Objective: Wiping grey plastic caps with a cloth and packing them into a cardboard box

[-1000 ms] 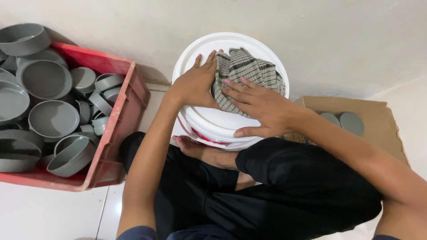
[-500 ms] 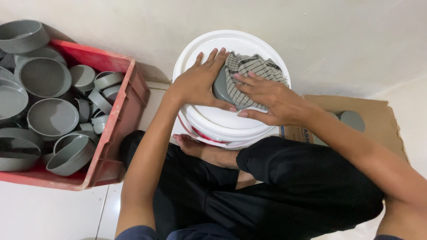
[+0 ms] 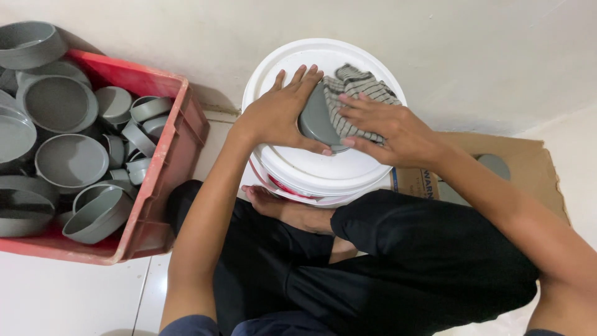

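Note:
A white bucket lid (image 3: 317,171) lies in front of my crossed legs. On it my left hand (image 3: 277,115) holds a round grey plastic cap (image 3: 315,121) by its edge. My right hand (image 3: 388,127) presses a grey striped cloth (image 3: 357,93) against the cap's right side. The cloth covers part of the cap and bunches up toward the far rim of the lid.
A red crate (image 3: 168,162) at my left holds several grey caps and rings (image 3: 71,162) of different sizes. A flat cardboard sheet (image 3: 528,168) lies at my right with a grey cap (image 3: 494,165) on it. A pale wall runs behind the bucket.
The cloth has shifted from spread over the cap toward its right side, leaving the cap's grey face exposed. My right hand slid with the cloth; my left hand stays on the cap.

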